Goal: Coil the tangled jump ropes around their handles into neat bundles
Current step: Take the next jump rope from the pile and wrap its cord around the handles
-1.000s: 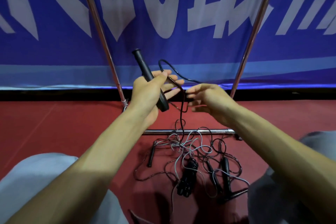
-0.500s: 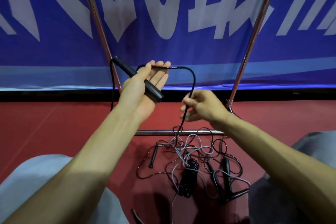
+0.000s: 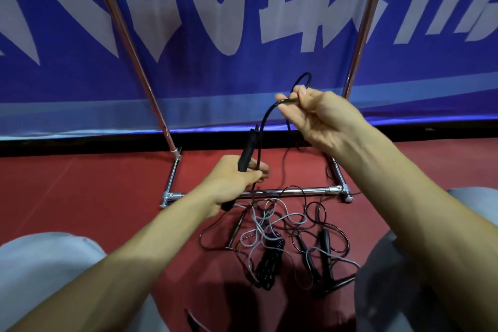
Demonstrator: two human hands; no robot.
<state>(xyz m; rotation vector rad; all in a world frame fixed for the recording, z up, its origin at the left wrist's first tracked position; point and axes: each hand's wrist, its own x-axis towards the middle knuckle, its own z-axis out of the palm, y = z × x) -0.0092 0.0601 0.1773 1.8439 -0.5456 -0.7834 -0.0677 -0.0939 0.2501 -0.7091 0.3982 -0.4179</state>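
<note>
Black jump rope point(image 3: 265, 121) arcs between my hands: my left hand point(image 3: 234, 180) grips its handle point(image 3: 247, 152), and my right hand point(image 3: 320, 118), at 1 o'clock from it, pinches the cord. Tangled ropes point(image 3: 269, 229) lie on the floor point(image 3: 80, 183) at 6 o'clock.

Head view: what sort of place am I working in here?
Probably a sports hall or gym: a red sports floor, a big blue banner with white lettering behind a chrome stand, and tangled jump ropes piled on the floor.

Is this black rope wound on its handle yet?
Not wound: the thin black rope runs loose beside black handle up to right hand.
</note>
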